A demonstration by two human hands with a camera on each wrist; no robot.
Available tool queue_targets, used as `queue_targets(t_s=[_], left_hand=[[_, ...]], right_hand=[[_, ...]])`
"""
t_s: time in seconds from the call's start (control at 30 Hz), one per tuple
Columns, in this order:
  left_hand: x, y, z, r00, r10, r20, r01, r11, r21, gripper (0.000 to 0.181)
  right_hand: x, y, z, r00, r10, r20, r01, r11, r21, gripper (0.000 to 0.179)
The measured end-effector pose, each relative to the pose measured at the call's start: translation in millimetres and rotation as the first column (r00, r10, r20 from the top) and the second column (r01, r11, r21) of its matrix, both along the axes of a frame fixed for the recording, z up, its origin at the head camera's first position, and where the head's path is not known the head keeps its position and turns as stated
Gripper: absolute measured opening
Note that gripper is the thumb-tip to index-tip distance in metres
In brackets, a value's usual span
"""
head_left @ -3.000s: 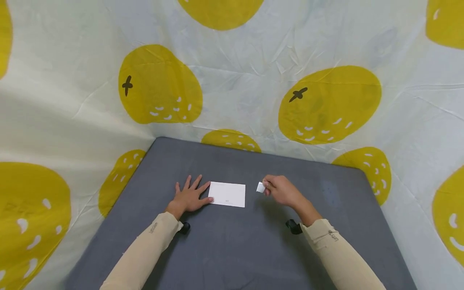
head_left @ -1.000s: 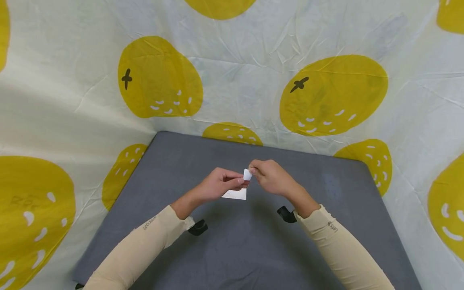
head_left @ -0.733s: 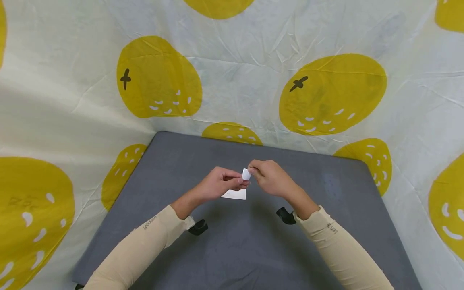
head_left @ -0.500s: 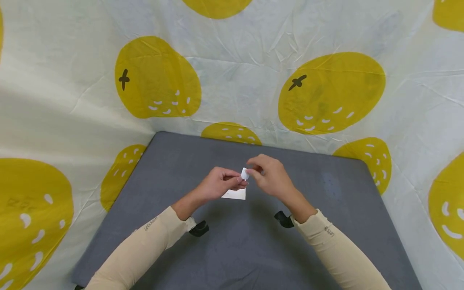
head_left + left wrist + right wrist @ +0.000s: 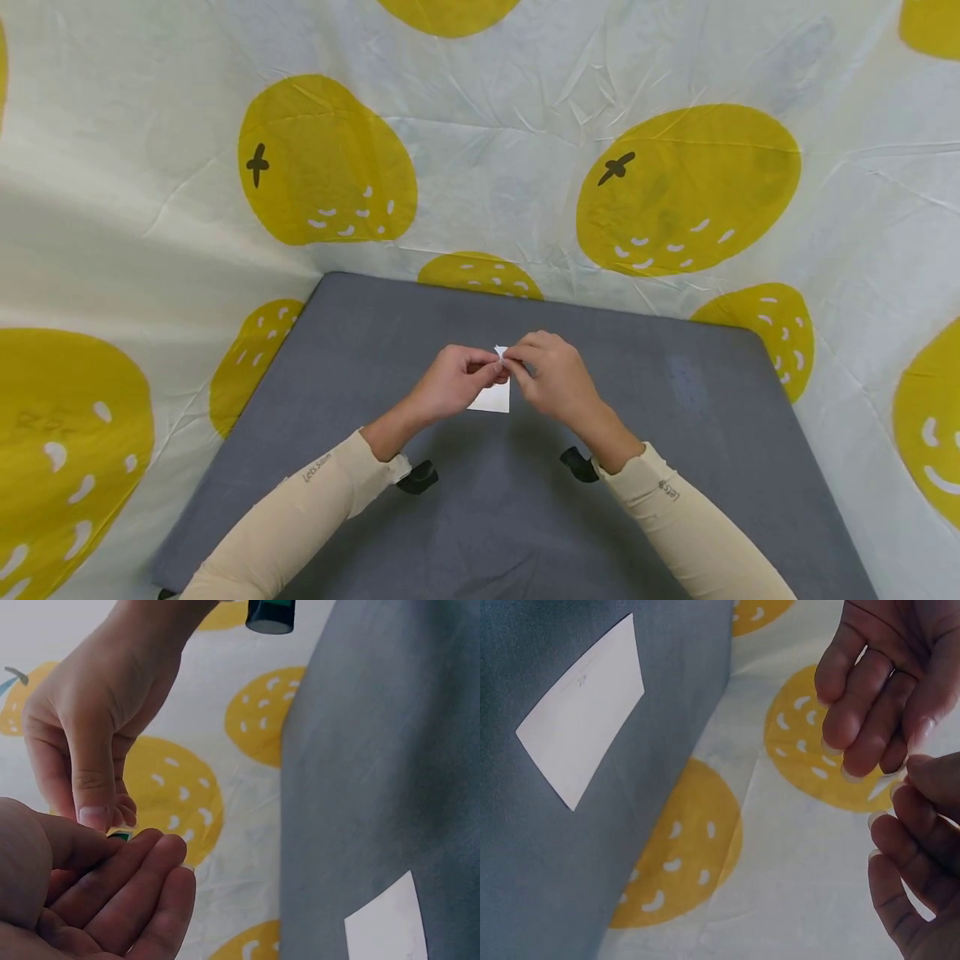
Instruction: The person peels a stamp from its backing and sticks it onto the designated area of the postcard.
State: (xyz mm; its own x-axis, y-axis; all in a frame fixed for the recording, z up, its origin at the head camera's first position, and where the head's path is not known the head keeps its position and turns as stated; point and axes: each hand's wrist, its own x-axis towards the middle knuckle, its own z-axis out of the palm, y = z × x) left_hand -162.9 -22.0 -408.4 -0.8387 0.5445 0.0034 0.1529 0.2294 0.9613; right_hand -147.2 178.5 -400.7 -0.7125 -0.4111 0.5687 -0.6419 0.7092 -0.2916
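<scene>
Above the grey table, my left hand (image 5: 453, 379) pinches a small thin white square (image 5: 501, 352) between thumb and fingers. My right hand (image 5: 558, 375) meets it from the right, thumb and forefinger pinching the same piece. Seen from the left wrist, a green patch (image 5: 120, 835) shows on the little piece between the fingertips, most of it hidden. The fingertips of both hands almost touch in the right wrist view. Below them a white card (image 5: 589, 705) with faint small print lies flat on the table; the left hand partly covers it in the head view.
The grey table (image 5: 637, 500) runs back to a hanging white cloth (image 5: 495, 158) printed with yellow fruit, which also stands at the left and right sides. Black wrist mounts (image 5: 417, 477) stick out under both beige sleeves (image 5: 300, 508).
My left hand has risen from lying spread beside the card to pinch the white square. The right hand brought the square over, loosened its fingers, then pinched it again closer to the left fingertips.
</scene>
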Motion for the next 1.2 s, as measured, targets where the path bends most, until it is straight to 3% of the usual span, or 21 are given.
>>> queue_targets(t_s=[0.2,0.43,0.9,1.2], left_hand=[[2.3,-0.9,0.4,0.995,-0.011,-0.095,0.003,0.996,-0.085,0.029],[4.4,-0.7,1.2,0.973,-0.036,-0.229,-0.004,0.985,-0.170,0.029],[5.2,1.4,0.6,0.960,-0.054,-0.274,0.004,0.983,-0.181,0.028],[6.2,0.3,3.4,0.963,-0.056,-0.262,0.011,0.985,-0.170,0.027]], right_hand=[[0.1,3,0.0,0.999,0.028,-0.015,-0.028,0.998,0.056,0.004],[0.2,6,0.6,0.998,0.059,-0.029,-0.057,0.995,0.080,0.006],[1.3,10,1.2,0.995,0.095,0.005,-0.095,0.994,0.056,0.005],[0.8,13,2.1,0.991,0.134,0.025,-0.134,0.991,-0.014,0.006]])
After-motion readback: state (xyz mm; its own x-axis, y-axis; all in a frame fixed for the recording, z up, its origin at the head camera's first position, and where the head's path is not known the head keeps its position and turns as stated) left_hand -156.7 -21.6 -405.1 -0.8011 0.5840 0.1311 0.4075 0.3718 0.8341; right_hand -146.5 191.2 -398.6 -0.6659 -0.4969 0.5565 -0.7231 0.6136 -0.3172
